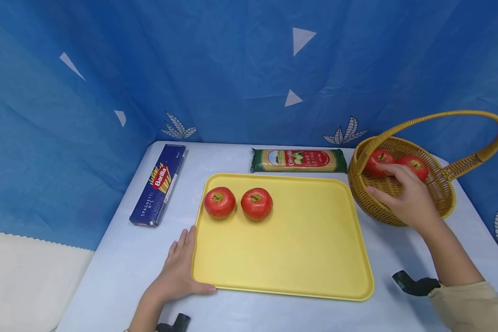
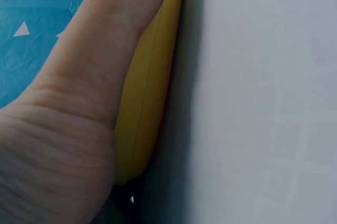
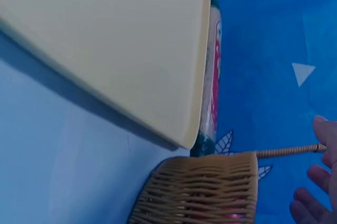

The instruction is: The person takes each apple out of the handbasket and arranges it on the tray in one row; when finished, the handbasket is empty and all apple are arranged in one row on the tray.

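Observation:
My left hand [image 1: 177, 271] rests against the near left corner of a yellow tray [image 1: 303, 249], fingers along its left side and thumb along its front edge. Two red apples, a left one [image 1: 219, 203] and a right one [image 1: 257, 204], sit on the tray's far left part. At the right, my right hand [image 1: 415, 198] reaches over a wicker basket [image 1: 367, 200], thumb and fingers spread apart. Inside the basket lie two more red apples, one [image 1: 376, 161] overlapped by the fingertips and another [image 1: 416, 166] beside it. The right wrist view shows the fingers [image 3: 318, 176] with nothing between them.
The basket's tall handle [image 1: 444, 114] arches above and right of the right hand. A green and gold pasta packet [image 1: 299, 160] lies behind the tray. At the left is a blue spaghetti box [image 1: 158, 184]. A blue curtain [image 1: 232, 69] hangs behind the table.

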Demonstrator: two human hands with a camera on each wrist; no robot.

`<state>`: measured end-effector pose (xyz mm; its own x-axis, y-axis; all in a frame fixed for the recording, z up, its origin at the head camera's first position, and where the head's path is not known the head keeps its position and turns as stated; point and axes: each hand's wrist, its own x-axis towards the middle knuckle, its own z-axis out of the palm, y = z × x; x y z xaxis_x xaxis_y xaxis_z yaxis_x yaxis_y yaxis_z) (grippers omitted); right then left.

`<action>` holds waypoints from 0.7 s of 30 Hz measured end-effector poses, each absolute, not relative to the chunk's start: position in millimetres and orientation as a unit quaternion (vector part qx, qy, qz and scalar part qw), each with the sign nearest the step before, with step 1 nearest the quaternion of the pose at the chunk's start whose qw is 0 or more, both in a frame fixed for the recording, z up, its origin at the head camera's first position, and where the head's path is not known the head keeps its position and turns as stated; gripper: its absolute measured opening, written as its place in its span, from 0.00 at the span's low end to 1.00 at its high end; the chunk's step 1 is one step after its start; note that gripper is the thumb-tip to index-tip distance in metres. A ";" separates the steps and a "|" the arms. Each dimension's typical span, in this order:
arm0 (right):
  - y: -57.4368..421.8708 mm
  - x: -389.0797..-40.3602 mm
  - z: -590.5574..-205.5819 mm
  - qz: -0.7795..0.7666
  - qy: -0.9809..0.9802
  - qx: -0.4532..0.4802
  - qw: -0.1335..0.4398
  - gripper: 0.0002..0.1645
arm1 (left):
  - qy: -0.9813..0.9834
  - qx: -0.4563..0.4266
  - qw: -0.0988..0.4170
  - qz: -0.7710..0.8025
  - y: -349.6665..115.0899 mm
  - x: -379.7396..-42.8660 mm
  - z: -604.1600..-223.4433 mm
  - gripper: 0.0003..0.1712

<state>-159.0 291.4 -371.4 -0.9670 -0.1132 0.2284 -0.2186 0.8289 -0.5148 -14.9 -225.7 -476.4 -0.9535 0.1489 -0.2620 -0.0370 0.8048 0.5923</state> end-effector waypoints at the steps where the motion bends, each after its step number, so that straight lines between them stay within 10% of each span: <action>1: 294.1 -161.0 -372.6 0.280 -0.951 0.084 0.097 0.41 | 0.938 0.030 0.149 0.311 -225.7 -15.1 -476.4 0.93; 21: 312.0 -210.6 -388.6 0.280 -0.958 -0.031 0.050 0.52 | 0.938 0.024 0.154 0.311 -224.7 -14.9 -475.0 0.92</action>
<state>-210.6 312.0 -388.6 -0.9932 0.0865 0.0785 0.0307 0.8418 -0.5390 -14.9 -224.7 -475.0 -0.9512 0.1417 -0.2741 -0.0499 0.8059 0.5899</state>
